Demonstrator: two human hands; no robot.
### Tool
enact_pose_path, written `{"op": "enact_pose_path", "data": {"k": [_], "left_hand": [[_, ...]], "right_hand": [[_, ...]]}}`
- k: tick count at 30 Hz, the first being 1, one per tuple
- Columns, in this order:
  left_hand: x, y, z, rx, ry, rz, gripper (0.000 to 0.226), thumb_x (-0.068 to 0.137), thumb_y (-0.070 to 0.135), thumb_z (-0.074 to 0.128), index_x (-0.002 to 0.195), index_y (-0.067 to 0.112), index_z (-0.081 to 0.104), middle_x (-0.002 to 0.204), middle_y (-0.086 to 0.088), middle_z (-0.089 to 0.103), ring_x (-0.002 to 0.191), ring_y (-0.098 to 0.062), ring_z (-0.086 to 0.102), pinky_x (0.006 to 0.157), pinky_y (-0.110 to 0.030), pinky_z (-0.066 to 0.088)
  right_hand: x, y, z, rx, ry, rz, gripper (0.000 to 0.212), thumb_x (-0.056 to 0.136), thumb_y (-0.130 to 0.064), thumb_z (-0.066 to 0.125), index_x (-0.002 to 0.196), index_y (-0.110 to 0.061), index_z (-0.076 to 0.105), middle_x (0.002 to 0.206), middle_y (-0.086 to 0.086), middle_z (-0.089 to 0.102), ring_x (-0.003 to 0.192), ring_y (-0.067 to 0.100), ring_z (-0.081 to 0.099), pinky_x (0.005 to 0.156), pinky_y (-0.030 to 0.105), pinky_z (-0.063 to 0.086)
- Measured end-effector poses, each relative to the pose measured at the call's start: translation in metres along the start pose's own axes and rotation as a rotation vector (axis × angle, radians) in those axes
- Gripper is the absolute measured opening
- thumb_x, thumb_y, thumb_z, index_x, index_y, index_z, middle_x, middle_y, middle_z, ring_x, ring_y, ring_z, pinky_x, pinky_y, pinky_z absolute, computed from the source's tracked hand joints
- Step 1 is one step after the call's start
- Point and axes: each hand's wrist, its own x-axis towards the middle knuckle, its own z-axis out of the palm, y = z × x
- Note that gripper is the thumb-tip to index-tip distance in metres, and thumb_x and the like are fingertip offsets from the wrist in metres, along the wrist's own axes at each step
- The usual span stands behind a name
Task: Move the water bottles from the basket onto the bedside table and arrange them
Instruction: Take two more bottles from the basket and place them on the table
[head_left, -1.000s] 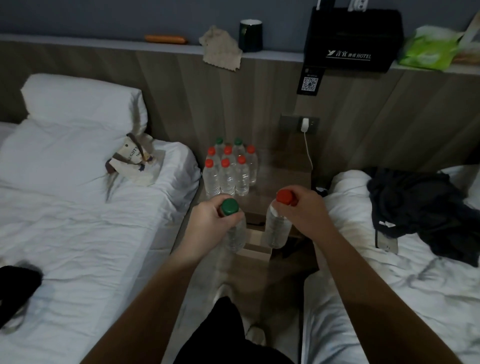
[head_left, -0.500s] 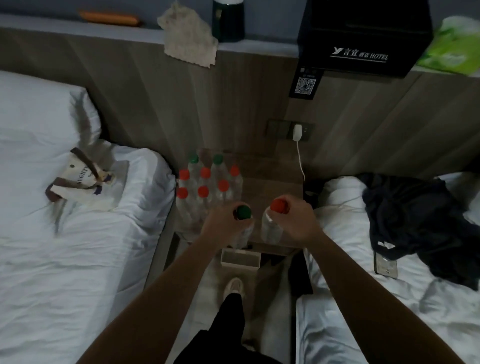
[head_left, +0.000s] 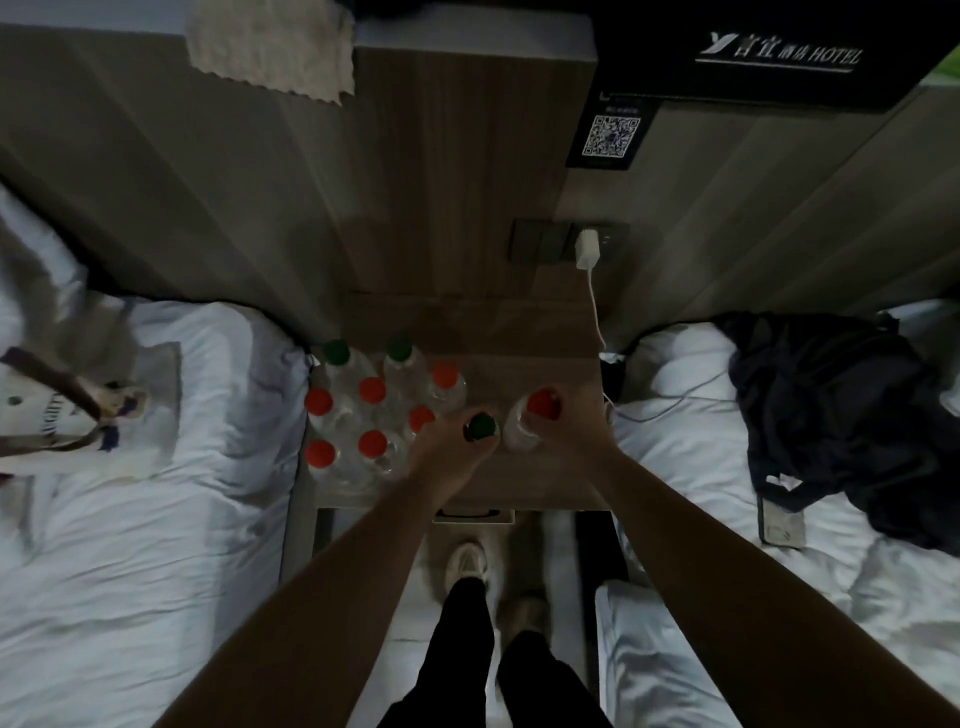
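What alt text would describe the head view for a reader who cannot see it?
A person's left hand holds a green-capped bottle and the right hand a red-capped bottle at a wooden bedside table, beside eight standing bottles. White beds lie on both sides.

Black box (head_left: 779, 52), top right: white print on its front w/ a Y-shaped logo, then Chinese chars too blurred to make out, then "HOTEL" in slanted caps, underlined.

Below it, a dark card (head_left: 612, 130) on the wood headboard (head_left: 441, 182) carries a white QR code. 1 line of small txt sits above the code, too small to read.

Tote bag (head_left: 62, 415) on the left bed (head_left: 130, 519): dark caps at a slant, approx "GIT" shows, rest unclear.

Tag (head_left: 781, 526) by the dark clothes (head_left: 841, 415): print illegible.

Water bottles (head_left: 374, 415): any label txt can't be made out from above.
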Motion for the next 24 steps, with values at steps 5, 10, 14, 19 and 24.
{"op": "enact_pose_path", "data": {"k": [5, 10, 14, 19, 24], "left_hand": [[0.013, -0.002, 0.007, 0.015, 0.034, -0.034, 0.020, 0.077, 0.051, 0.056, 0.094, 0.040, 0.059, 0.084, 0.014, 0.065, 0.082, -0.011, 0.062, 0.071, -0.034, 0.052], [0.007, -0.003, 0.014, 0.017, 0.137, -0.040, 0.024, 0.085, 0.046, 0.057, 0.106, 0.034, 0.057, 0.092, 0.009, 0.066, 0.082, -0.013, 0.063, 0.070, -0.033, 0.054], [0.002, -0.007, 0.020, -0.033, 0.166, -0.058, 0.029, 0.083, 0.046, 0.059, 0.109, 0.034, 0.055, 0.094, 0.009, 0.067, 0.086, -0.012, 0.064, 0.077, -0.037, 0.056], [-0.012, 0.003, 0.020, -0.188, 0.161, -0.113, 0.031, 0.087, 0.030, 0.063, 0.116, 0.022, 0.055, 0.091, 0.009, 0.062, 0.083, -0.007, 0.058, 0.075, -0.024, 0.047], [-0.055, -0.005, 0.029, -0.176, 0.132, -0.228, 0.034, 0.089, 0.024, 0.059, 0.121, 0.017, 0.052, 0.079, 0.002, 0.059, 0.071, -0.012, 0.059, 0.062, -0.023, 0.047]], "right_hand": [[0.019, 0.007, 0.006, 0.000, -0.026, 0.031, 0.043, 0.084, -0.026, 0.071, 0.121, -0.013, 0.052, 0.085, -0.015, 0.039, 0.097, 0.013, 0.044, 0.083, 0.025, 0.031], [0.025, 0.011, 0.010, 0.025, -0.040, 0.036, 0.046, 0.083, -0.026, 0.071, 0.122, -0.011, 0.051, 0.084, -0.016, 0.041, 0.098, 0.011, 0.045, 0.085, 0.025, 0.033], [0.025, 0.016, 0.009, 0.005, -0.086, 0.010, 0.046, 0.084, -0.034, 0.069, 0.122, -0.014, 0.051, 0.100, -0.006, 0.049, 0.102, 0.017, 0.054, 0.088, 0.029, 0.039], [0.009, 0.025, 0.005, 0.031, -0.126, -0.011, 0.045, 0.087, -0.040, 0.063, 0.125, -0.018, 0.051, 0.106, 0.000, 0.062, 0.100, 0.018, 0.060, 0.090, 0.035, 0.047], [-0.025, 0.040, -0.018, 0.066, -0.220, -0.049, 0.053, 0.091, -0.029, 0.060, 0.138, -0.014, 0.040, 0.135, 0.009, 0.052, 0.112, 0.020, 0.054, 0.094, 0.035, 0.043]]}}
